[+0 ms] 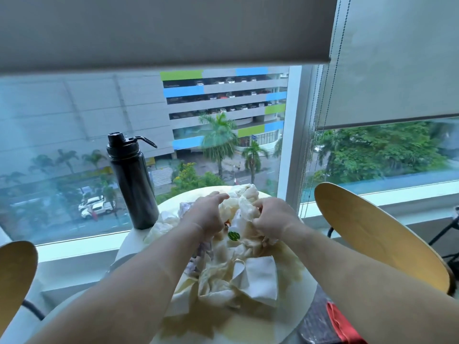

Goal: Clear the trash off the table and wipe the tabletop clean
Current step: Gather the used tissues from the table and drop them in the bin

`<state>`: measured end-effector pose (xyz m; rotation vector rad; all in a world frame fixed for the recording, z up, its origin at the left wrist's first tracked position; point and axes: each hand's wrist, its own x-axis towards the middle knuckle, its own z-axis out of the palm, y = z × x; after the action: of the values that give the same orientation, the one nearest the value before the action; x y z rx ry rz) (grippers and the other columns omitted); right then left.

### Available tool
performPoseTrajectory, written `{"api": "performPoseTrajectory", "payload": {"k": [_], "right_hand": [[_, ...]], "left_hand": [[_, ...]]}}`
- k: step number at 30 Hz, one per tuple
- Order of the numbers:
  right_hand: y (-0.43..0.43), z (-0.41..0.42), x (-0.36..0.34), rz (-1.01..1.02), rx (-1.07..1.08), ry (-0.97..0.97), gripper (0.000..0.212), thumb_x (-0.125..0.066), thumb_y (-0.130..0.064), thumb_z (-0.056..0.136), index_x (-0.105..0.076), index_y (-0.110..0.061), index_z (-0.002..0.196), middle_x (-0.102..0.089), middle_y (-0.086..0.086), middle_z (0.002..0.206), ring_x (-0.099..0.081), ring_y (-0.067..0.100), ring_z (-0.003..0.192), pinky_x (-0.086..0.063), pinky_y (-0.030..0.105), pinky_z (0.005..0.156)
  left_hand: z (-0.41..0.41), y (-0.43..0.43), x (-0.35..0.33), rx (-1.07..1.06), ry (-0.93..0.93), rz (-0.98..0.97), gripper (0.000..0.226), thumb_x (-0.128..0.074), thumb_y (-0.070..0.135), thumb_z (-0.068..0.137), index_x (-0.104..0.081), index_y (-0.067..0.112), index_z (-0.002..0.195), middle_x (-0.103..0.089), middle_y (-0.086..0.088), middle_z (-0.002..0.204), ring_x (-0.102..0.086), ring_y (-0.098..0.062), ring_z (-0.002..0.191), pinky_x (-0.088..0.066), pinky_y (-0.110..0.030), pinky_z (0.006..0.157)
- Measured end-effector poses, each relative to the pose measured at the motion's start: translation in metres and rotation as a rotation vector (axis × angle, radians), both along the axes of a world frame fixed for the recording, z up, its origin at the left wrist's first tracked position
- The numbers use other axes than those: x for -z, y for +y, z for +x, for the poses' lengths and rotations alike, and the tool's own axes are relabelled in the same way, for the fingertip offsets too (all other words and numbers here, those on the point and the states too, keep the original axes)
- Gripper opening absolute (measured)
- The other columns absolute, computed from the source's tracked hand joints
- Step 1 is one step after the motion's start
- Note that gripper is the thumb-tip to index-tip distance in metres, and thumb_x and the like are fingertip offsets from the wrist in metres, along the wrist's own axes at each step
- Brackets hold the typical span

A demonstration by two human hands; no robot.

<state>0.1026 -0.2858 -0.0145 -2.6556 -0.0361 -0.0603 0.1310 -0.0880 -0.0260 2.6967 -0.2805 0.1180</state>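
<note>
A small round white table (293,321) by the window is heaped with crumpled white tissues and paper wrappers (238,279). A small white bottle with a green cap (234,232) lies among them. My left hand (207,214) presses down on the far side of the heap, fingers curled into the paper. My right hand (273,219) is closed on a crumpled white tissue (246,207) at the back of the pile. Brownish stains (193,321) spread over the near tabletop.
A tall black water bottle (133,184) with its lid flipped up stands at the table's far left edge. Wooden chair backs flank the table at left (15,276) and right (372,234). A red cloth (342,326) lies at the bottom right. The window is straight ahead.
</note>
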Motion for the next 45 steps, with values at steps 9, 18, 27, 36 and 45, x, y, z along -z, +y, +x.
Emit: {"api": "performPoseTrajectory", "payload": {"k": [9, 18, 27, 36, 45], "right_hand": [[-0.008, 0.007, -0.021, 0.419, 0.04, -0.37, 0.012, -0.062, -0.021, 0.098, -0.066, -0.014, 0.088, -0.063, 0.004, 0.086, -0.058, 0.021, 0.076, -0.042, 0.028, 0.064], [-0.006, 0.009, -0.025, 0.687, 0.087, -0.359, 0.027, -0.041, 0.005, 0.099, -0.058, -0.015, 0.106, -0.06, -0.001, 0.092, -0.067, 0.022, 0.081, -0.066, 0.038, 0.061], [-0.003, 0.007, -0.017, 0.81, 0.017, -0.314, 0.04, -0.063, 0.004, 0.082, -0.073, -0.032, 0.094, -0.077, -0.007, 0.093, -0.071, 0.01, 0.088, -0.061, 0.027, 0.086], [0.001, 0.004, -0.019, 0.916, -0.08, -0.284, 0.02, -0.072, -0.009, 0.091, -0.079, -0.025, 0.099, -0.08, 0.001, 0.087, -0.072, 0.016, 0.079, -0.059, 0.03, 0.071], [0.028, -0.012, -0.009, 0.905, -0.113, -0.279, 0.014, -0.082, -0.027, 0.074, -0.077, -0.024, 0.087, -0.078, 0.002, 0.096, -0.073, 0.019, 0.094, -0.061, 0.046, 0.091]], "left_hand": [[0.013, 0.013, 0.01, -0.119, -0.079, -0.021, 0.047, -0.057, 0.011, 0.092, -0.07, 0.036, 0.129, -0.073, 0.002, 0.124, -0.067, -0.023, 0.109, -0.057, -0.037, 0.091], [0.004, 0.023, -0.009, -0.084, -0.414, -0.29, 0.011, -0.066, 0.02, 0.097, -0.073, 0.012, 0.103, -0.064, -0.001, 0.099, -0.06, -0.022, 0.086, -0.051, -0.032, 0.078], [-0.009, 0.032, -0.029, -0.333, -0.378, -0.801, 0.022, -0.046, 0.0, 0.079, -0.06, 0.016, 0.074, -0.059, 0.006, 0.062, -0.055, -0.023, 0.066, -0.049, -0.033, 0.065], [-0.049, 0.042, -0.046, -0.23, -0.202, -1.243, 0.032, -0.084, 0.004, 0.067, -0.068, 0.012, 0.093, -0.074, -0.014, 0.089, -0.07, -0.029, 0.085, -0.058, -0.045, 0.085], [-0.102, 0.058, -0.039, -0.437, -0.428, -1.096, 0.022, -0.057, 0.002, 0.069, -0.059, 0.023, 0.075, -0.059, 0.004, 0.068, -0.053, -0.02, 0.07, -0.048, -0.036, 0.071]]}}
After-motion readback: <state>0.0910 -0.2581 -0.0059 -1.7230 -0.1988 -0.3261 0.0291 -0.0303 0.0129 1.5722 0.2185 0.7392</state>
